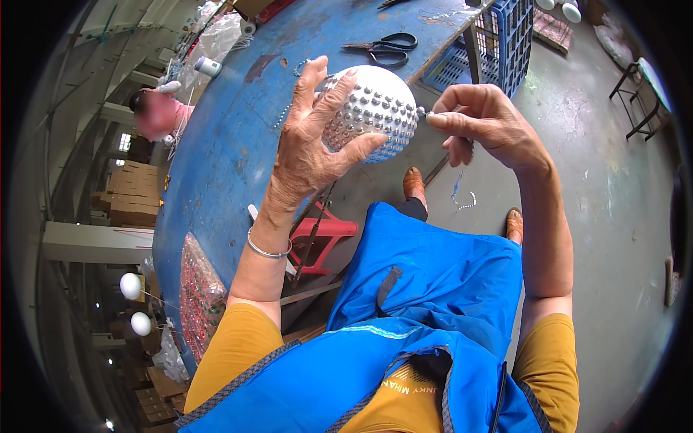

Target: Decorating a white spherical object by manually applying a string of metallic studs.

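Observation:
My left hand (310,137) is wrapped round a white ball (382,78) above the table edge, thumb in front and fingers over its upper left. Rows of silver beads (372,115) cover the ball's middle and lower side; its top is bare white. At the ball's right side, my right hand (484,123) pinches a bead string (422,112) between thumb and forefinger, with one bead showing between fingertips and ball. Below that hand dangles a length of beaded string (465,198) with a blue part. More strung beads (285,115) show behind my left hand.
Black-handled scissors (390,50) lie on the worn blue table (216,166). A bag of small red pieces (200,296) rests at its near left. Under the table stands a red stool (325,234); blue crates (505,43) are beyond its right edge. Another person (162,115) is across the table.

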The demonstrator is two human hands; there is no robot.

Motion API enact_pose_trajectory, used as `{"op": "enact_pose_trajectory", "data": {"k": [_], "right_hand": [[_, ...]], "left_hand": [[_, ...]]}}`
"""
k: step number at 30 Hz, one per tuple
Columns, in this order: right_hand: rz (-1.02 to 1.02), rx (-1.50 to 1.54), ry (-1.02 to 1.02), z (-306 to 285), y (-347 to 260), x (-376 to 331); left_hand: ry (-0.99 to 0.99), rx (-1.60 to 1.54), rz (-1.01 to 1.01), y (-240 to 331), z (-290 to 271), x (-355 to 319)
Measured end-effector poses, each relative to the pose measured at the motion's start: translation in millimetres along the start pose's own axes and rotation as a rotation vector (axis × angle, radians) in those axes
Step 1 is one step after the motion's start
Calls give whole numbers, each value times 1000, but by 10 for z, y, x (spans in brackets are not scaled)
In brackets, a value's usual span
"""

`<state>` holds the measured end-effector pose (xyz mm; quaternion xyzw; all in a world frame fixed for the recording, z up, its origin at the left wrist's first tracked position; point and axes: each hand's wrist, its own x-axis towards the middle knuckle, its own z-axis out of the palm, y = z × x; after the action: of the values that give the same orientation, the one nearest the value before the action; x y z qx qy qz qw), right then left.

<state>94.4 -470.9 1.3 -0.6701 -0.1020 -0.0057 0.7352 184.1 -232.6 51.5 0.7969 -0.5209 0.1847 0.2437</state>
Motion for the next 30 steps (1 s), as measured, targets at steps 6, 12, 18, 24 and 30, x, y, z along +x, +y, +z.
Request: {"op": "enact_pose_trajectory", "data": {"k": [6, 12, 18, 24, 30], "right_hand": [[31, 442, -45, -75, 214, 65], [-86, 515, 28, -84, 269, 64], [-92, 196, 157, -52, 274, 17], [24, -277, 585, -129, 960, -534], [1106, -680, 674, 105, 3820, -3769]], "left_hand": [[-73, -127, 21, -101, 13, 45], [-48, -166, 11, -109, 43, 22], [-79, -199, 10, -102, 35, -7], [-58, -173, 81, -93, 26, -22], [6, -92, 124, -276, 201, 82]]}}
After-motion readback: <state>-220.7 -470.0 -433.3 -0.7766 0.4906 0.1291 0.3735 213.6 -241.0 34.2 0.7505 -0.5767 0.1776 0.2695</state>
